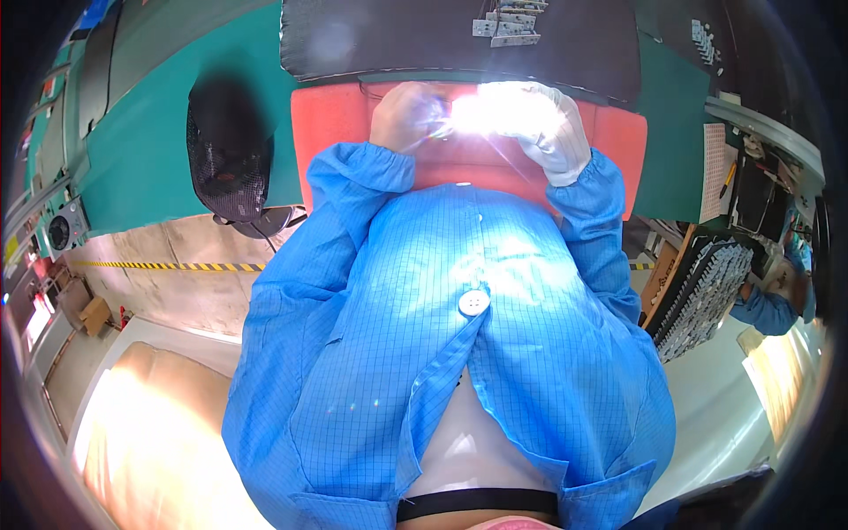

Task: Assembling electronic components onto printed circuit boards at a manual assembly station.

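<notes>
My left hand (407, 118), bare, is curled over the red pad (336, 115) at the table's front edge. Opposite it is my right hand (558, 137) in a white glove, bent inward with its fingers turned toward the left one. A strong white glare lies between the two hands and washes out the right fingertips. Both hands look closed on something small, but the glare hides what it is. Just beyond them lies a black mat (380, 40) with several flat metal pieces (508, 26) at its far side.
A black mesh-covered object (228, 155) stands left on the green tabletop (141, 150). More small metal parts (704, 41) lie at the far right. Right of me is a rack of many grey parts (707, 296), with another person's blue sleeve (767, 311) beside it.
</notes>
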{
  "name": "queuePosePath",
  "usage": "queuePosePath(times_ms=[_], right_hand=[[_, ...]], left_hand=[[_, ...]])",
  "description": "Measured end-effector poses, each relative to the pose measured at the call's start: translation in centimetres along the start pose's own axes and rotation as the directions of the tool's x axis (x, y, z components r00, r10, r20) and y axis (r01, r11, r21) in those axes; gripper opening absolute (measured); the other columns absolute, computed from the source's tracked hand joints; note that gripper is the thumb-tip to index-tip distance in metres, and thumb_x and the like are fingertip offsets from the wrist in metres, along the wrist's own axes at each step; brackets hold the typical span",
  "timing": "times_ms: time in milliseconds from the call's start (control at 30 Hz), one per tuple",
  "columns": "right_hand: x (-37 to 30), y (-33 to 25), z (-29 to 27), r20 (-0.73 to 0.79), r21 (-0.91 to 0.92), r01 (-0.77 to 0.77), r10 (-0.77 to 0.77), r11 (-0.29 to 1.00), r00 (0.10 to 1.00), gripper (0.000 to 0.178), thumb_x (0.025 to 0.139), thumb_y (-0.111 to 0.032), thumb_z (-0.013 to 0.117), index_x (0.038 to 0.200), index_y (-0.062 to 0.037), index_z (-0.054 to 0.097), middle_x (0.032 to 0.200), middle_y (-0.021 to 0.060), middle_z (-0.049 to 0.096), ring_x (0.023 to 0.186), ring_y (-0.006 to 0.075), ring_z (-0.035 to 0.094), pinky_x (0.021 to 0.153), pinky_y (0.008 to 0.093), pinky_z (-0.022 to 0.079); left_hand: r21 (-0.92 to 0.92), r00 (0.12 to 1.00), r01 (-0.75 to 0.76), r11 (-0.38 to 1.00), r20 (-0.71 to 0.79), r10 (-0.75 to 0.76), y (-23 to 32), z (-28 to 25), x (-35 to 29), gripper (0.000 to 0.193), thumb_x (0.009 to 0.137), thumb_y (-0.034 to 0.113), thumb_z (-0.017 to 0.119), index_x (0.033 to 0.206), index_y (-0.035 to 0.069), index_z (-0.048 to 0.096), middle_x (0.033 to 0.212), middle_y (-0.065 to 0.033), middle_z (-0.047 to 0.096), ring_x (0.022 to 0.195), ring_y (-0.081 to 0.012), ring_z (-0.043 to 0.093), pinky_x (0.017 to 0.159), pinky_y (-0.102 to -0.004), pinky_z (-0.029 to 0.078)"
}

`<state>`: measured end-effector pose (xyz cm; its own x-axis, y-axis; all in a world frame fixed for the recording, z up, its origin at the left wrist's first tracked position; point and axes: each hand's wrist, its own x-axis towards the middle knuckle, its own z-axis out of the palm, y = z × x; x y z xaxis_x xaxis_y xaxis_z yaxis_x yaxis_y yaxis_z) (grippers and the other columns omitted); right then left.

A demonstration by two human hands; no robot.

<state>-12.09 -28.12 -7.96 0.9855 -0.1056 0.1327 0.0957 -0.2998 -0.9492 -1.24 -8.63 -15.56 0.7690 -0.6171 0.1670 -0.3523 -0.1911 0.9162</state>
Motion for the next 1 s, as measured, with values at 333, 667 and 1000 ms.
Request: queuePosePath(times_ms=[333, 667, 1000], right_hand=[[1.3, -0.2, -0.1, -0.055, 0.105, -0.704, 0.711, 0.702, 0.701, 0.05, 0.09, -0.043, 0.047, 0.114, -0.0009, 0.056, 0.071, 0.0144, 0.064, 0.05, 0.0163, 0.061, 0.045, 0.0244, 0.048], [1.2, 0.4, 0.3, -0.136, 0.132, -0.713, 0.725, 0.689, 0.676, 0.055, 0.088, -0.048, 0.048, 0.113, 0.0002, 0.056, 0.074, 0.0137, 0.063, 0.058, 0.0173, 0.064, 0.052, 0.026, 0.051], [1.3, 0.7, -0.3, -0.128, 0.197, -0.621, 0.648, 0.759, 0.751, 0.051, 0.092, -0.045, 0.045, 0.115, -0.0005, 0.056, 0.083, 0.0153, 0.066, 0.065, 0.0187, 0.066, 0.057, 0.026, 0.053]], left_hand=[[0.151, 0.981, -0.183, 0.972, -0.043, 0.191, 1.3, -0.2, 0.3, 0.015, 0.077, 0.009, 0.07, 0.088, 0.004, 0.061, 0.084, -0.01, 0.063, 0.075, -0.0257, 0.062, 0.063, -0.0313, 0.052], [0.103, 0.985, -0.159, 0.982, -0.047, 0.164, 1.1, 0.1, 0.2, 0.013, 0.077, 0.007, 0.069, 0.088, 0.004, 0.061, 0.082, -0.0099, 0.062, 0.073, -0.0241, 0.061, 0.062, -0.0305, 0.051], [0.131, 0.986, -0.148, 0.98, -0.055, 0.157, 1.7, -0.2, 0.4, 0.012, 0.077, 0.006, 0.07, 0.086, 0.003, 0.063, 0.083, -0.0094, 0.064, 0.076, -0.0212, 0.063, 0.067, -0.029, 0.051]])
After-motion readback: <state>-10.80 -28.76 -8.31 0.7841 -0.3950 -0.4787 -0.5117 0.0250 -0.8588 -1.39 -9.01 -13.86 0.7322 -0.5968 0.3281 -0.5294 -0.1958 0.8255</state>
